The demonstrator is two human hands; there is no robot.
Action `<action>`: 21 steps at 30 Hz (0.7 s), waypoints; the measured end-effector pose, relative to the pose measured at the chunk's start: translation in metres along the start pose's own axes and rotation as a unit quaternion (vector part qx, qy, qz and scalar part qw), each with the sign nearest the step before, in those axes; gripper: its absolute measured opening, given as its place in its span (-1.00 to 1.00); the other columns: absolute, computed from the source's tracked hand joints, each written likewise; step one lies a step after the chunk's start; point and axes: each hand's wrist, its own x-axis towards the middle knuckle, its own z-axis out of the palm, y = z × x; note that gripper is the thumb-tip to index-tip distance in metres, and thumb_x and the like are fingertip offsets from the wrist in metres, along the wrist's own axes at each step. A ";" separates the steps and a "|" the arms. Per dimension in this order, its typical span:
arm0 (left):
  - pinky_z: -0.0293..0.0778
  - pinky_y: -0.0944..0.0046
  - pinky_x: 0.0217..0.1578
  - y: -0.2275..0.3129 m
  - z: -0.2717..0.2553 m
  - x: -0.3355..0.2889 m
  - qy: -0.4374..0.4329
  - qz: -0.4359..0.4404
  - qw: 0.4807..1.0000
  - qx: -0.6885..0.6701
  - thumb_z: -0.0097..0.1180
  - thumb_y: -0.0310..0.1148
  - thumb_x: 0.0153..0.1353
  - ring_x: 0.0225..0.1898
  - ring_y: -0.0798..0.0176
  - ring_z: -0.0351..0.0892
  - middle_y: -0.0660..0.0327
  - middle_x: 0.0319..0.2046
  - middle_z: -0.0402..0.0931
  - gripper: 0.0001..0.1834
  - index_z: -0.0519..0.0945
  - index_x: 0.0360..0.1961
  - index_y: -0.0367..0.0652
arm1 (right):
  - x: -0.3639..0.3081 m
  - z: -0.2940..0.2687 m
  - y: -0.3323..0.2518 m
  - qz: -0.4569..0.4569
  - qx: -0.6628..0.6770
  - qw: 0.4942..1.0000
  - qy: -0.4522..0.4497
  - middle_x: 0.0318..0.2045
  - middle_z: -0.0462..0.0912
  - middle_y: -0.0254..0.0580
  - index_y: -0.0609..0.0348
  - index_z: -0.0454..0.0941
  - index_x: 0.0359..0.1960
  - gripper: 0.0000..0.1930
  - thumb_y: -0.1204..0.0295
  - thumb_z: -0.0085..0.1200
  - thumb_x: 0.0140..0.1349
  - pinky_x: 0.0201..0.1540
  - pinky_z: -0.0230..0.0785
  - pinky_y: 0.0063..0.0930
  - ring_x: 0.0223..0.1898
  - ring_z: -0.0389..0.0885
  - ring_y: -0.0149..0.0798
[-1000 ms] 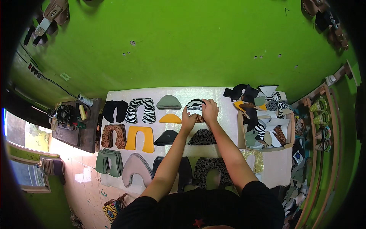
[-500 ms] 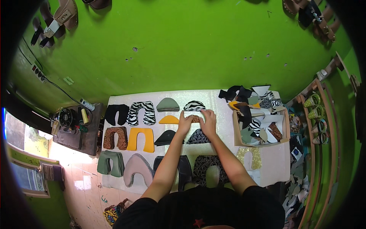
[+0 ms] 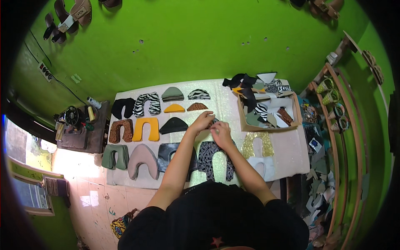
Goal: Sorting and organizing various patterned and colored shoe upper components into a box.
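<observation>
Both hands are at a small stack of black-and-grey patterned half-round pieces [image 3: 214,121], mostly covered by my fingers. My left hand [image 3: 203,122] curls round its left and upper edge. Fingertips of my right hand [image 3: 221,133] pinch at its lower right edge. Just beyond lie leopard-print half-rounds [image 3: 197,107] and zebra-print half-rounds [image 3: 198,94]. To the left are black half-rounds [image 3: 173,125], a yellow half-round piece [image 3: 174,108] and green half-rounds [image 3: 172,93]. Nearer me, patterned U-shaped pieces [image 3: 206,156] lie below my hands.
More U-shaped stacks, such as yellow ones [image 3: 147,128] and pink ones [image 3: 141,158], fill the table's left side. At right stands a cardboard box [image 3: 266,128] of scraps, with glittery gold pieces [image 3: 248,146] before it. A sewing machine [image 3: 71,116] stands far left, a wooden shoe rack [image 3: 331,125] right.
My hands have moved nearer me, from the zebra-print and leopard-print half-rounds to the patterned half-round stack. The head view has shifted, so the table sits higher in it.
</observation>
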 end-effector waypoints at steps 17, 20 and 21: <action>-0.14 -0.12 0.17 0.020 0.163 0.007 -0.033 0.307 0.881 0.360 -0.03 -0.20 0.08 0.28 -0.01 -0.14 -0.01 0.21 -0.01 -0.43 0.20 0.11 -0.18 | 0.014 -0.171 0.096 0.127 0.041 0.969 0.210 -0.44 0.53 -0.14 0.24 0.50 -0.36 -0.86 0.53 0.01 0.00 -0.36 0.34 -0.45 -0.46 0.49 -0.24; -0.27 -0.19 0.17 0.021 0.178 0.019 -0.003 0.309 0.819 0.484 -0.16 -0.01 0.13 0.29 -0.02 -0.18 0.01 0.23 -0.05 -0.40 0.22 0.11 -0.15 | 0.027 -0.184 0.132 0.137 -0.045 0.977 0.160 -0.38 0.51 -0.06 0.25 0.46 -0.29 -0.76 0.46 0.07 -0.04 -0.25 0.34 -0.37 -0.34 0.49 -0.14; -0.27 -0.19 0.17 0.019 0.180 0.024 -0.003 0.308 0.819 0.484 -0.16 -0.01 0.13 0.29 -0.02 -0.18 0.01 0.23 -0.05 -0.40 0.22 0.11 -0.15 | 0.031 -0.186 0.141 0.137 -0.045 0.977 0.160 -0.38 0.51 -0.06 0.25 0.46 -0.29 -0.76 0.46 0.07 -0.04 -0.25 0.34 -0.37 -0.34 0.49 -0.14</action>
